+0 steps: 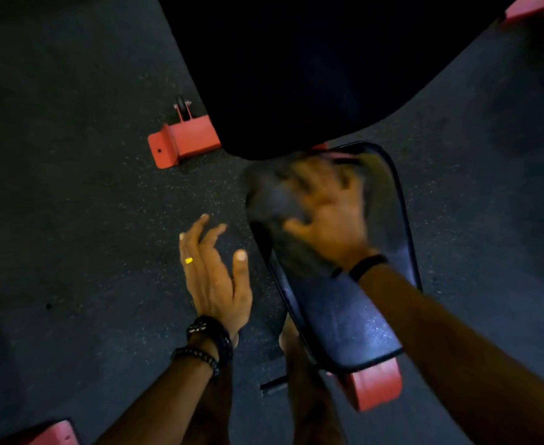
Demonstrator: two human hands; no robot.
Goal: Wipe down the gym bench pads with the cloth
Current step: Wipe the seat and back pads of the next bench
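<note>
Two hands: right (325, 210) flat on cloth (273, 197) at seat pad (344, 319) edge, left (214, 271) loose, empty.

We looked down on dark speckled rubber floor (71, 220), red steel bench foot (184, 144) with small black wheel (180, 107) resting on it, black seat pad (344, 316) above, a dark cloth (273, 197) lying on the pad's far end, blurred.
</note>
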